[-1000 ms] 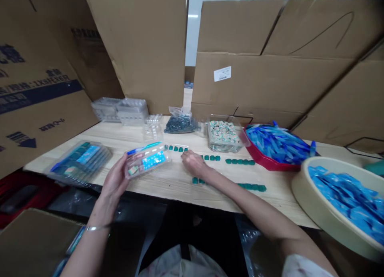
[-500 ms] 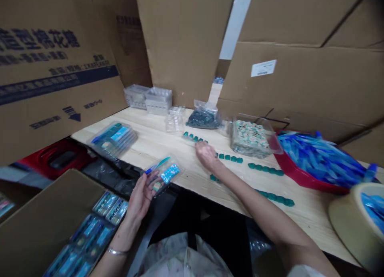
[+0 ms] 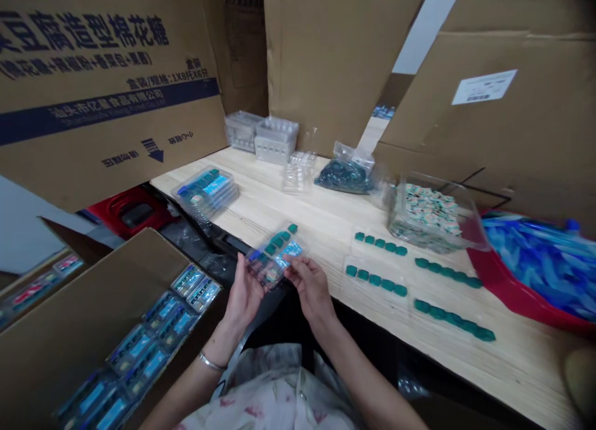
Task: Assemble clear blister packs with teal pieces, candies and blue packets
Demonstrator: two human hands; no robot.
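A clear plastic tray (image 3: 280,264) with a light-blue packet, a small pale piece and a row of dark green pieces is held over the table's front edge. My left hand (image 3: 244,293) grips its left side from below, fingers partly behind it. My right hand (image 3: 311,284) is closed at the tray's right end, thumb and fingers on the packet's edge. Four-sided sight of the tray is blocked by both hands. On the table to the right lie several rows of green pieces (image 3: 377,281) on clear strips.
Stacked filled trays (image 3: 207,194) sit at the table's left. Behind are empty clear trays (image 3: 276,141), a bag of dark green pieces (image 3: 345,174), a bin of small packets (image 3: 428,210) and a red basin (image 3: 516,287) of blue items. An open carton (image 3: 112,293) with packed trays stands lower left.
My right hand has brought a strip of green pieces from the table to the tray, where it now lies. The view has turned left, showing more of the open carton.
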